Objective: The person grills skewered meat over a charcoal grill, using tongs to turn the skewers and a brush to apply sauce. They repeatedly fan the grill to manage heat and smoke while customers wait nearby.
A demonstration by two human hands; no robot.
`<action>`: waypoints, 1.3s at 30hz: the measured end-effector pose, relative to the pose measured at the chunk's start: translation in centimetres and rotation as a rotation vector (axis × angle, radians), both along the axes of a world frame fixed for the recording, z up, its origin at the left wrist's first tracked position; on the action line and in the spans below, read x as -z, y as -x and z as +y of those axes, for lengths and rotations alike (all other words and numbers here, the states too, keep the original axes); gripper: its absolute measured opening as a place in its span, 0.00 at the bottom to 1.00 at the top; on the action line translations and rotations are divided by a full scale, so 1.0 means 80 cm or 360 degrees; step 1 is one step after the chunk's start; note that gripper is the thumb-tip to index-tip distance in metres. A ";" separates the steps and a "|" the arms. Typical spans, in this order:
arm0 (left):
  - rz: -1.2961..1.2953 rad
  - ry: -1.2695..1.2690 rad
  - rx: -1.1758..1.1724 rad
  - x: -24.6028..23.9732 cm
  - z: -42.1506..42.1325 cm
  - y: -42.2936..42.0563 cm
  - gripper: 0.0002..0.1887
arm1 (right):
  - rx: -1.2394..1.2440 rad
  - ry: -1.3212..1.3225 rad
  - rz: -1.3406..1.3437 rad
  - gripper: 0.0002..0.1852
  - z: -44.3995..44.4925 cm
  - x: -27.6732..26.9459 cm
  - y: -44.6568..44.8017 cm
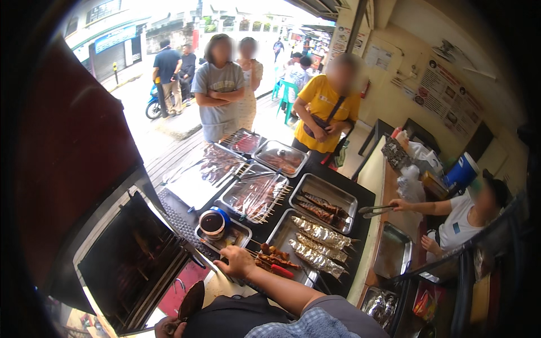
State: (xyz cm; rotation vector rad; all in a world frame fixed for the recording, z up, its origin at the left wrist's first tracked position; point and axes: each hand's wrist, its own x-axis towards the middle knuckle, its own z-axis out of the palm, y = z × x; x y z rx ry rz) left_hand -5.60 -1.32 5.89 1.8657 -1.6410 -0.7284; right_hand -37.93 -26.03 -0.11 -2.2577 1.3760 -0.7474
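Observation:
My right hand [237, 263] reaches over the near edge of the table, by a small metal tray [249, 231] that holds a tub of dark sauce [212, 224]. Its fingers lie near the skewers' ends; whether they hold one I cannot tell. Grilled meat skewers [274, 255] and a red-handled utensil [282, 271] lie just right of it. At the bottom, my left hand [171, 327] grips the handle of a dark hand fan [191, 301]. To the left stands an open charcoal grill [127, 257] with a few items inside, hard to make out.
Foil-wrapped fish [321, 232], a tray of grilled fish [325, 203] and plastic-covered trays of skewers [255, 192] fill the black table. A co-worker [460, 224] at the right counter holds metal tongs [376, 210]. Several people stand beyond the table, one in a yellow shirt [325, 110].

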 end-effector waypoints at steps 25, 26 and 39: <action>0.0341 -0.0072 0.0596 0.029 0.078 -0.030 0.15 | 0.0205 -0.0508 -0.0024 0.15 0.369 0.001 0.038; 0.0381 -0.0032 0.0660 0.027 0.080 -0.030 0.16 | 0.0212 -0.0590 0.0020 0.15 0.386 0.000 0.042; 0.0450 -0.0221 0.0339 0.006 0.118 -0.028 0.14 | 0.0246 -0.0849 0.0072 0.16 0.381 -0.008 0.039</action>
